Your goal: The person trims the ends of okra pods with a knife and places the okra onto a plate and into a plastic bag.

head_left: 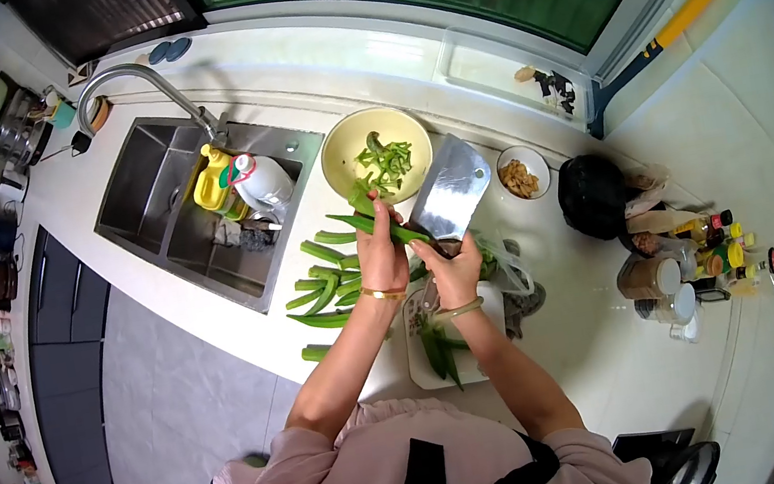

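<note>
My left hand point(383, 258) is closed around a green okra pod point(350, 219) near the yellow bowl's front rim. In my right hand point(456, 274) is the handle of a cleaver point(451, 186). Its broad blade points away from me, to the right of the bowl, and its lower end is close to the okra. Green trimmings lie in the yellow bowl point(329, 165). Several more okra pods point(323, 320) are spread on the counter left of my hands. Below my right hand, a white tray point(420, 371) carries other pods, partly hidden by my forearm.
A steel sink point(174, 237) at the left holds a yellow bottle point(213, 181) and a white jug point(262, 181). Right of the cleaver stands a small bowl of brown pieces point(519, 178). A black pot point(593, 197) and several jars point(649, 279) are farther right.
</note>
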`<move>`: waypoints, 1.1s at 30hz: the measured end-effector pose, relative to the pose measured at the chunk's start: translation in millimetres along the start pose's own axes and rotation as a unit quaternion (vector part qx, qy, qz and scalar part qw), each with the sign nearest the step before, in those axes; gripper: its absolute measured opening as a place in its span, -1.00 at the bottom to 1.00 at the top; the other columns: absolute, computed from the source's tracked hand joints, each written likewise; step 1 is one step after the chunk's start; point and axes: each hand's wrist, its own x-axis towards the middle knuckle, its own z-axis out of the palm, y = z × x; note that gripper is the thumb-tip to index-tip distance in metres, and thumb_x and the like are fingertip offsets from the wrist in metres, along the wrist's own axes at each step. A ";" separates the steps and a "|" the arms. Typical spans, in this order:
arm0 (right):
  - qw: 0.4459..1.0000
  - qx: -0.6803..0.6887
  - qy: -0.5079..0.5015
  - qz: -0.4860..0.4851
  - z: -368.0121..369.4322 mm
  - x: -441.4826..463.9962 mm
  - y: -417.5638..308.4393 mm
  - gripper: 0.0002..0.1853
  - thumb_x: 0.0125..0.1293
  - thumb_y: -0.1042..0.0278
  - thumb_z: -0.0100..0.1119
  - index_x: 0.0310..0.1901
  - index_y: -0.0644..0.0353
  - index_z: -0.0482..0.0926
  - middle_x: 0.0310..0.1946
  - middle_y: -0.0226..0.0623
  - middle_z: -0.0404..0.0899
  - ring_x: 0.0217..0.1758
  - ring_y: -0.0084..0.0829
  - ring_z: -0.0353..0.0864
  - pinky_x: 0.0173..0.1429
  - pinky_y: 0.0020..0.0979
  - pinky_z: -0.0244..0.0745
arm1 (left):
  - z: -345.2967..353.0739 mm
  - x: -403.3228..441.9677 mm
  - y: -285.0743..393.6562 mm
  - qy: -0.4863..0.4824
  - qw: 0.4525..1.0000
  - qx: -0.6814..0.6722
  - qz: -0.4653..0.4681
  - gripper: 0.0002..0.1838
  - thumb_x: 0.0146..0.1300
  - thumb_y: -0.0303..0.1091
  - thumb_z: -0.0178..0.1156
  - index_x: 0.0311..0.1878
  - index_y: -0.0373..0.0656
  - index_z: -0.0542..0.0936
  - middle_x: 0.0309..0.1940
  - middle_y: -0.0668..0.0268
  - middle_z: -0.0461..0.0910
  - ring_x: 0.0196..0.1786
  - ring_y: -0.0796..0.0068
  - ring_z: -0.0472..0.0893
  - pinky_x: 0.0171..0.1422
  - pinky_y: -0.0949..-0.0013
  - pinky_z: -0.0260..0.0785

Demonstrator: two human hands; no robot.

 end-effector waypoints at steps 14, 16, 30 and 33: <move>0.997 0.042 -0.017 0.062 -14.4 -5.2 -34.9 -0.64 -0.09 0.62 0.31 -0.25 0.19 0.38 -0.47 -0.44 0.48 -0.54 -0.66 0.38 -0.49 -0.61 0.27 | -63.1 -42.9 24.9 -0.223 0.966 -0.014 -0.132 -0.42 0.26 -0.01 -0.07 0.23 -0.17 0.20 0.16 0.31 0.24 -0.12 0.41 0.39 -0.06 0.35 0.28; 0.996 0.038 -0.026 0.074 -17.8 -5.8 -35.3 -0.64 -0.09 0.62 0.31 -0.25 0.19 0.38 -0.46 -0.44 0.48 -0.52 -0.66 0.39 -0.47 -0.60 0.27 | -68.2 -54.2 29.3 -0.229 0.961 -0.052 -0.146 -0.35 0.23 0.08 -0.07 0.25 -0.18 0.17 0.18 0.30 0.23 -0.10 0.41 0.38 -0.06 0.34 0.28; 0.981 -0.160 -0.105 -0.040 -32.0 -21.2 -49.2 -0.61 -0.14 0.47 0.41 -0.29 0.27 0.40 -0.50 -0.42 0.54 -0.50 -0.71 0.46 -0.38 -0.63 0.37 | -60.5 -48.9 30.8 -0.260 0.912 0.269 -0.167 -0.86 0.19 -0.48 0.08 -0.18 -0.27 0.45 -0.36 0.32 0.53 -0.31 0.59 0.47 -0.14 0.53 0.31; 0.956 -0.272 -0.004 -0.112 -65.2 -19.9 -66.6 -0.62 -0.15 0.43 0.43 -0.36 0.20 0.38 -0.67 -0.48 0.45 -0.62 -0.73 0.36 -0.49 -0.61 0.32 | -62.0 -49.2 34.1 -0.260 0.887 0.341 -0.171 -0.83 0.17 -0.46 0.14 -0.17 -0.26 0.46 -0.39 0.41 0.51 -0.33 0.68 0.45 -0.17 0.58 0.29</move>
